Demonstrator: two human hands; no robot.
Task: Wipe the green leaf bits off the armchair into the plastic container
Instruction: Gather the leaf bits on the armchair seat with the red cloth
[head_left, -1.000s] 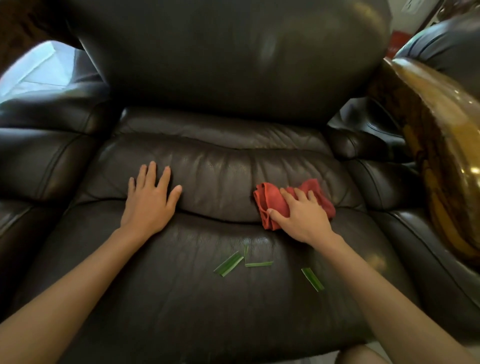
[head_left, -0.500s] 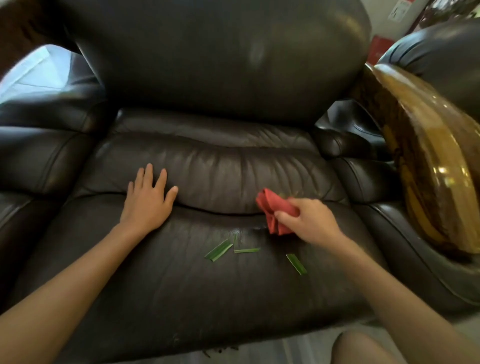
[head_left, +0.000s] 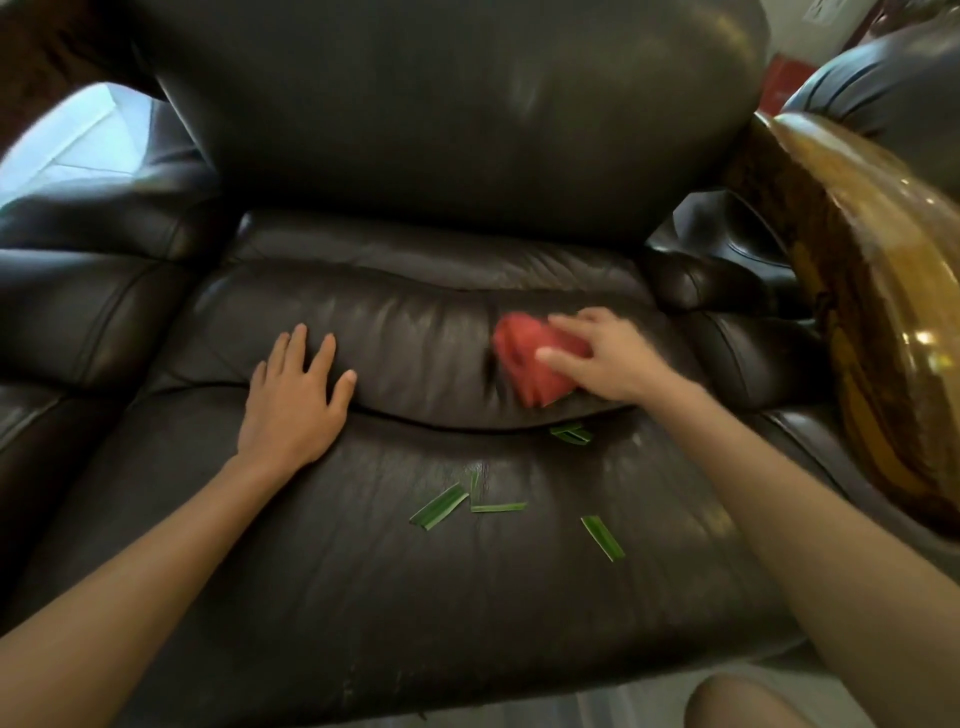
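My right hand (head_left: 605, 356) grips a bunched red cloth (head_left: 530, 358) on the armchair's (head_left: 363, 597) rear seat cushion — blurred. My left hand (head_left: 293, 402) lies flat, fingers spread, holding nothing. Green leaf bits (head_left: 441, 505) lie on the front cushion — some just below the cloth, in the seam.
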